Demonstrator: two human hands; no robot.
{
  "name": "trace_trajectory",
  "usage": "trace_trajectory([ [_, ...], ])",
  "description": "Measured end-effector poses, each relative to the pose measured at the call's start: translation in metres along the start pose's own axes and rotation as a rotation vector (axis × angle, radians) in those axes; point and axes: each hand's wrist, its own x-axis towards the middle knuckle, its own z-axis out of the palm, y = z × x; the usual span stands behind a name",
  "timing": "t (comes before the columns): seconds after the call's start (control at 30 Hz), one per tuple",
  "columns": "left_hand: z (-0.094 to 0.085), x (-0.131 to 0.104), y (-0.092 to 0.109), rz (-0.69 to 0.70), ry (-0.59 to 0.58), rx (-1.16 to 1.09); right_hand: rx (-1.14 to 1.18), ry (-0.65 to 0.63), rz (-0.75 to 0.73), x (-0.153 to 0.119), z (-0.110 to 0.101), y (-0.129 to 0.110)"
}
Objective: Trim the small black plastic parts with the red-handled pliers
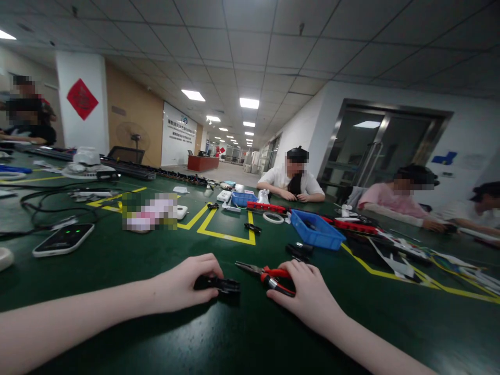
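My left hand (191, 284) is closed round a small black plastic part (224, 285), whose free end sticks out to the right. Its exact kind is hard to make out. In my right hand (308, 294) are long-nose pliers (269, 274) with red and black handles. The pliers' jaws point left, a little above and apart from the black part. Just beyond my right hand lie more black parts (300, 250) on the green table (156, 344).
A blue bin (316, 232) with dark pieces stands beyond my right hand. Yellow tape (230, 238) marks the table. At left lie a phone (64, 239) and black cables (31, 203). Across the table sits a person (292, 179); others work at the right.
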Motion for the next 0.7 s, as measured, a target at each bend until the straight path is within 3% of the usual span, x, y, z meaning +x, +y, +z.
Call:
trace_trajectory([
  [0.2,0.005,0.001,0.001,-0.038,-0.005,-0.080,0.042,0.146,-0.089,-0.019,-0.007,-0.006],
  [0.47,0.010,0.010,0.007,-0.137,-0.082,-0.188,0.097,0.227,-0.186,-0.022,-0.009,-0.012],
  [0.7,0.010,0.012,0.001,-0.044,-0.076,-0.179,0.064,0.233,-0.264,-0.023,-0.009,-0.009],
])
